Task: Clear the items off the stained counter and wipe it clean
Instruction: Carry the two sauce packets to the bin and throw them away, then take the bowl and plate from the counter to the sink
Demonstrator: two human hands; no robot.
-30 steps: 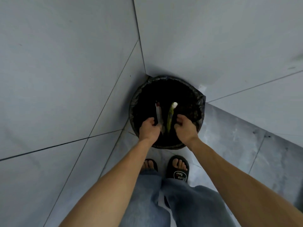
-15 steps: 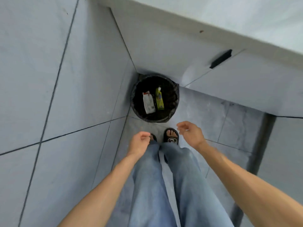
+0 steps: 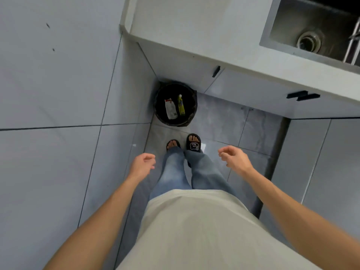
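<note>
- left hand [image 3: 143,165]: fingers loosely curled, holding nothing, touching nothing.
- right hand [image 3: 234,157]: fingers half bent and slack, also empty.
- white packet [image 3: 169,109] and yellow packet [image 3: 181,105] lie side by side in the black bin [image 3: 191,115], well beyond both hands.
- counter [image 3: 194,32] with sink [image 3: 311,30] runs above the bin.

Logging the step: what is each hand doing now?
Left hand: open, loosely curled, holding nothing.
Right hand: open, loosely curled, holding nothing.
</note>
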